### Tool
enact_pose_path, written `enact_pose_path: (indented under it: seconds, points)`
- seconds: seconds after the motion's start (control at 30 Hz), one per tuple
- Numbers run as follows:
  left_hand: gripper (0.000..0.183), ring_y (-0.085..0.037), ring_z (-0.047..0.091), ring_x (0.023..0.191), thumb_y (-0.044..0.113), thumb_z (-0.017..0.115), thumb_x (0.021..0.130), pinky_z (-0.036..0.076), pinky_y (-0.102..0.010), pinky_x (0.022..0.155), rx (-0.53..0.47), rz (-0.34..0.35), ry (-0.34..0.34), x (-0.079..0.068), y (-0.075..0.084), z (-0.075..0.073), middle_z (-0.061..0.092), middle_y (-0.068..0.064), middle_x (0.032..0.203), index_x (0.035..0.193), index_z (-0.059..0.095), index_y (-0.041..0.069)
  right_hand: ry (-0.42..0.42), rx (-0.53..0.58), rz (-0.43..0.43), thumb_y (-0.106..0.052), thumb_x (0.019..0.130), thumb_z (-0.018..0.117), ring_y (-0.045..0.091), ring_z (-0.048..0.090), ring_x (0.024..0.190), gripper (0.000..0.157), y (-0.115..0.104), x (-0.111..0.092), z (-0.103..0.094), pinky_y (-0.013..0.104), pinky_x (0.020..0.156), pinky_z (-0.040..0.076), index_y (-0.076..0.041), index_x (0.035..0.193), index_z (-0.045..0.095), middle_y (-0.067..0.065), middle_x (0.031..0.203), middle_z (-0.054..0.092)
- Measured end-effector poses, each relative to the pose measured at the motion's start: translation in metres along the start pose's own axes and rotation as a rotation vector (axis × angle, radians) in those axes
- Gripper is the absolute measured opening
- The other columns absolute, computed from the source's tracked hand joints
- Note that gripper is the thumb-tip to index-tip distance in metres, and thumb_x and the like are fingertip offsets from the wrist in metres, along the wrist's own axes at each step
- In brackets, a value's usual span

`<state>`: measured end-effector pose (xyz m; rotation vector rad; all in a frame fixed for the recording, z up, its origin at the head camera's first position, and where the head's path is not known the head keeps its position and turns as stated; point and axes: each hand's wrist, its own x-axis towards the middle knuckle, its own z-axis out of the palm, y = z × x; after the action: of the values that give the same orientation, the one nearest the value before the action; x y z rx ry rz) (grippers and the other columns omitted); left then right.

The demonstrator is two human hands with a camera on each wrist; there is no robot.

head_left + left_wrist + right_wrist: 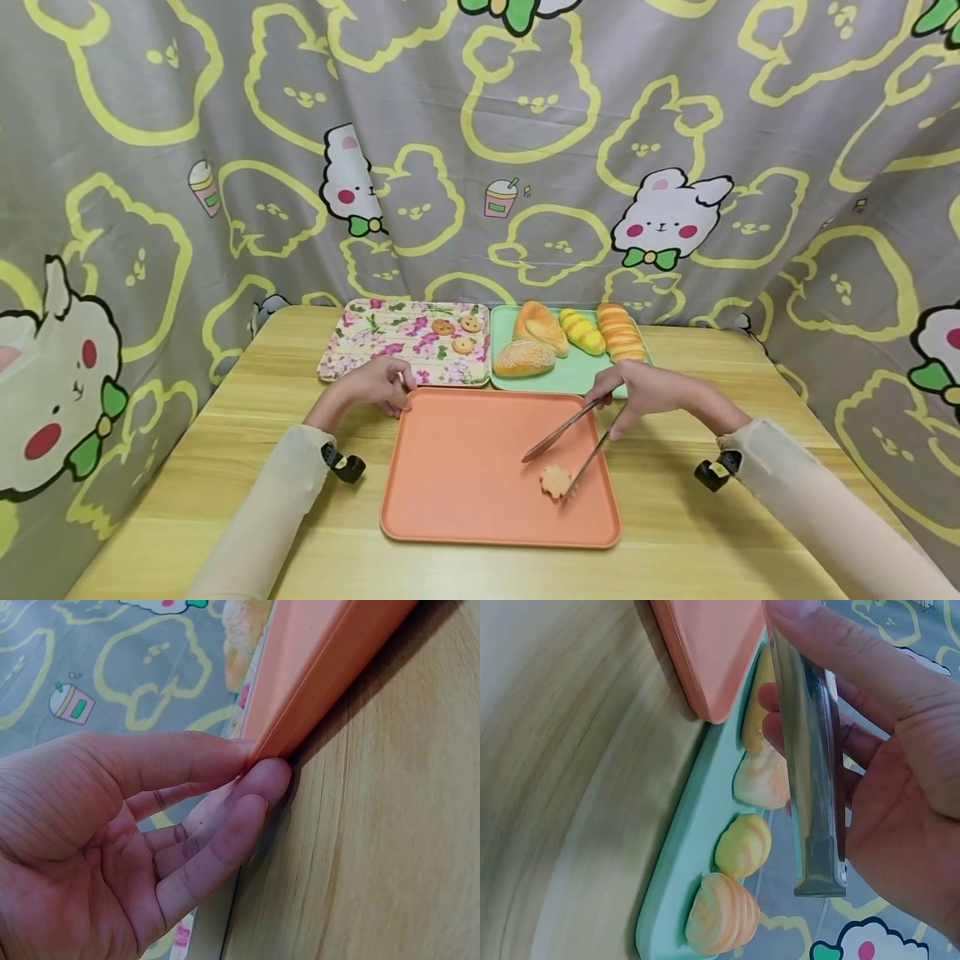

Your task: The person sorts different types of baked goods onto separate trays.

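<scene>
My left hand point(381, 383) pinches the back left corner of the orange tray point(457, 467) between thumb and fingers; the left wrist view shows the thumb on top of the rim point(289, 712). In my right hand point(645, 390) are metal tongs point(808, 765), held with the thumb on one arm and the fingers on the other. The tongs reach down over the right part of the orange tray with their arms spread. A pale scalloped cookie point(556, 481) lies there, one tong tip right at its right edge and the other tip behind and left of it.
Behind on the left, a flowered tray point(367, 346) bears three cookies point(463, 344). Next to it, a green tray point(585, 375) holds a sesame bun point(523, 358), a folded bread point(542, 327), a yellow striped roll point(582, 332) and a striped loaf point(621, 332). A patterned curtain point(450, 250) hangs behind the table.
</scene>
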<state>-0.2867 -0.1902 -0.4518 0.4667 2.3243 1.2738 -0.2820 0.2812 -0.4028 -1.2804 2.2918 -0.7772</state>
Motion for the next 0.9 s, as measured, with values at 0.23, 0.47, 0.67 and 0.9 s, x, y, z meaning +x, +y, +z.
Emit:
enact_pose_path:
  seconds: [0.23, 0.47, 0.67, 0.9]
  points:
    - [0.021, -0.015, 0.069, 0.064, -0.006, 0.072, 0.083, 0.06, -0.032, 0.061, 0.002, -0.002, 0.001, 0.0004, -0.0001, -0.0006, 0.071, -0.008, 0.07, 0.1, 0.06, -0.01, 0.015, 0.026, -0.026, -0.019, 0.076, 0.089, 0.03, 0.066, 0.084, 0.044, -0.0009, 0.0016, 0.0026, 0.041, 0.075, 0.059, -0.003, 0.115, 0.077, 0.019, 0.098, 0.074]
    - [0.021, -0.016, 0.071, 0.065, -0.006, 0.072, 0.084, 0.06, -0.032, 0.062, -0.002, -0.007, -0.001, -0.0009, 0.0008, -0.0002, 0.073, -0.011, 0.073, 0.101, 0.06, -0.01, 0.039, 0.058, -0.005, -0.014, 0.076, 0.089, 0.024, 0.064, 0.081, 0.044, -0.003, 0.003, 0.0044, 0.04, 0.073, 0.057, 0.001, 0.114, 0.076, 0.022, 0.094, 0.072]
    - [0.021, -0.016, 0.07, 0.064, -0.006, 0.072, 0.084, 0.06, -0.032, 0.061, -0.001, -0.007, 0.003, -0.0012, 0.0024, 0.0002, 0.071, -0.011, 0.072, 0.1, 0.06, -0.01, 0.059, 0.054, -0.01, -0.015, 0.076, 0.087, 0.03, 0.061, 0.078, 0.044, -0.0019, 0.004, 0.0054, 0.035, 0.069, 0.054, 0.002, 0.115, 0.076, 0.022, 0.091, 0.071]
    - [0.021, -0.017, 0.07, 0.065, -0.005, 0.073, 0.083, 0.06, -0.032, 0.061, 0.0, -0.005, 0.001, -0.0002, -0.0001, 0.0003, 0.071, -0.011, 0.072, 0.1, 0.061, -0.009, 0.076, 0.042, -0.018, -0.016, 0.076, 0.087, 0.032, 0.061, 0.077, 0.043, -0.0019, 0.0054, 0.0059, 0.029, 0.068, 0.054, 0.0, 0.114, 0.076, 0.021, 0.091, 0.072]
